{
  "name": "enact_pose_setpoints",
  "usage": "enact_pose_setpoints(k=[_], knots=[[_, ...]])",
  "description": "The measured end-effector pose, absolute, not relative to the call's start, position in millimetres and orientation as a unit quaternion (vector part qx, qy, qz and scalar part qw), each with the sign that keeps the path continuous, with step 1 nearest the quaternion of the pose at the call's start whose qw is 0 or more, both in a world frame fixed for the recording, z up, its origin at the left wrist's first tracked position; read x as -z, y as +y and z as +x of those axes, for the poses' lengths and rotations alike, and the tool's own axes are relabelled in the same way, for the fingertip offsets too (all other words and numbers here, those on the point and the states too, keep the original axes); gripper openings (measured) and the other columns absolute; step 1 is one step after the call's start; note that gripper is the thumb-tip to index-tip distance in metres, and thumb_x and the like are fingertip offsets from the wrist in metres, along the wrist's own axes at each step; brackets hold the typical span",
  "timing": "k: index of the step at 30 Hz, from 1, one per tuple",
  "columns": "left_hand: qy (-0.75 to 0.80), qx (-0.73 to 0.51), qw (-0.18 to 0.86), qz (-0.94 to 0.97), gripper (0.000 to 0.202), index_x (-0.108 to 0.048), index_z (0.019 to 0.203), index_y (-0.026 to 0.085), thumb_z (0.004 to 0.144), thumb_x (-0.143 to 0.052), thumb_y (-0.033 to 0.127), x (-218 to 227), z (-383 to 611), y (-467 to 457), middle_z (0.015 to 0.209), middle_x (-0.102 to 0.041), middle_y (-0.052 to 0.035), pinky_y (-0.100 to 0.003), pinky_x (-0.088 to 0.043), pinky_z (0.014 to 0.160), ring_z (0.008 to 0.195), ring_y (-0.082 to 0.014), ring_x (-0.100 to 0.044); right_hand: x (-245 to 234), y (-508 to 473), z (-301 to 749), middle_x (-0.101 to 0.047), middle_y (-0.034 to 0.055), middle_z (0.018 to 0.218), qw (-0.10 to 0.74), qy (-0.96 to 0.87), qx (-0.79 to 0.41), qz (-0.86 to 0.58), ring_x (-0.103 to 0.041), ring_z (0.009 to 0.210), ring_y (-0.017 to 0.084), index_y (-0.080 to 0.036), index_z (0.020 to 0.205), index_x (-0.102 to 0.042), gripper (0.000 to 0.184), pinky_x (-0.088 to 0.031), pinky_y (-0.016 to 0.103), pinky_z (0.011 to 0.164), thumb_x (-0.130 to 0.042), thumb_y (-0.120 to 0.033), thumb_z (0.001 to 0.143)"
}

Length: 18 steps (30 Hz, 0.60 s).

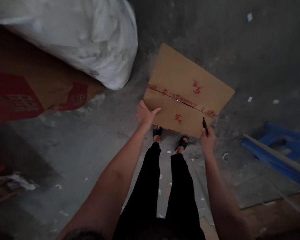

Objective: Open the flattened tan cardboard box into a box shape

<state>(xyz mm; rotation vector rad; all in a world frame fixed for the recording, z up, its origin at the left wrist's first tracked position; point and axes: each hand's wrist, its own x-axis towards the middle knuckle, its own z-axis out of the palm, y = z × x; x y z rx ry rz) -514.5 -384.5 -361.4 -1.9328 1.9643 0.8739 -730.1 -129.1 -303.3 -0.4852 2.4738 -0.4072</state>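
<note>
A closed cardboard box (187,71) with red printing is tilted in front of my feet. A seam runs across its top face, with a narrow dark gap along the middle. My left hand (145,113) grips the box's left edge, thumb laid over the top face and the other fingers hidden along the side. At the near right corner is my right hand (208,139), closed around a slim black tool (205,126) whose exact kind I cannot make out. That hand is also against the box's edge, and its fingertips are partly hidden.
A large white sack (102,40) bulges at the upper left, above a big cardboard carton (57,83) with red panels. Something blue with bars (277,143) stands at the right. Small white scraps (250,99) litter the concrete floor (90,150). Flat cardboard (277,213) lies lower right.
</note>
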Motion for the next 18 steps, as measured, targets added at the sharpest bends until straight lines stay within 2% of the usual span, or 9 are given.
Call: enact_pose_setpoints(k=[2,5,8,10,14,16,18], knots=[[0.656,-0.321,0.103,-0.675,0.095,-0.036,0.15,0.007,0.083,-0.073,0.064,347.4,-524.6,-373.8,0.145,-0.051,-0.0285,-0.048,-0.041,0.109,0.136,-0.0384,-0.05,282.4,-176.0,-738.8,-0.072,0.0151,0.117,0.316,0.886,0.135,-0.311,-0.066,0.107,0.027,-0.018,0.132,-0.069,0.048,-0.051,0.042,0.096,-0.041,-0.031,0.096],[0.651,-0.355,0.117,-0.66,0.089,-0.033,0.156,0.009,0.09,-0.067,0.058,329.5,-528.9,-360.5,0.154,-0.046,-0.0266,-0.047,-0.039,0.112,0.141,-0.0385,-0.045,252.3,-263.2,-746.2,-0.072,0.0122,0.114,0.326,0.786,0.063,-0.521,-0.064,0.104,0.025,-0.022,0.135,-0.068,0.046,-0.049,0.037,0.094,-0.039,-0.021,0.099],[0.66,-0.362,0.133,-0.645,0.084,-0.031,0.159,0.013,0.093,-0.062,0.055,317.5,-529.1,-348.0,0.161,-0.039,-0.0216,-0.047,-0.034,0.117,0.148,-0.0369,-0.038,230.5,-348.3,-745.2,-0.071,0.0111,0.109,0.281,0.682,-0.079,-0.67,-0.061,0.1,0.024,-0.026,0.137,-0.066,0.048,-0.042,0.036,0.091,-0.041,-0.013,0.099],[0.665,-0.36,0.126,-0.642,0.08,-0.032,0.159,0.013,0.095,-0.057,0.055,312.8,-530.4,-341.5,0.162,-0.038,-0.02,-0.047,-0.032,0.119,0.149,-0.0358,-0.036,223.4,-394.9,-738.2,-0.069,0.0112,0.107,0.25,0.615,-0.163,-0.73,-0.059,0.1,0.024,-0.026,0.131,-0.068,0.043,-0.038,0.038,0.093,-0.045,-0.011,0.098],[0.66,-0.365,0.103,-0.648,0.078,-0.035,0.158,0.013,0.095,-0.059,0.052,310.0,-534.6,-336.2,0.164,-0.035,-0.0193,-0.05,-0.032,0.119,0.149,-0.0357,-0.036,226.2,-452.8,-713.2,-0.069,0.0133,0.096,0.253,0.49,-0.268,-0.79,-0.058,0.103,0.026,-0.015,0.101,-0.074,0.028,-0.033,0.042,0.099,-0.051,-0.002,0.093],[0.659,-0.376,0.096,-0.644,0.078,-0.035,0.159,0.016,0.094,-0.061,0.05,310.6,-535.8,-335.9,0.165,-0.034,-0.018,-0.052,-0.031,0.119,0.151,-0.0357,-0.034,231.6,-465.7,-700.2,-0.068,0.0117,0.084,0.258,0.457,-0.303,-0.796,-0.059,0.101,0.025,-0.013,0.078,-0.07,0.026,-0.03,0.043,0.103,-0.052,0.003,0.089],[0.656,-0.386,0.09,-0.642,0.076,-0.035,0.159,0.017,0.095,-0.061,0.049,311.3,-535.8,-335.7,0.166,-0.033,-0.0173,-0.053,-0.03,0.12,0.152,-0.0358,-0.032,236.3,-472.5,-690.3,-0.065,0.0089,0.072,0.28,0.51,-0.273,-0.766,-0.06,0.099,0.022,-0.015,0.06,-0.06,0.032,-0.03,0.042,0.104,-0.055,0.006,0.085]])
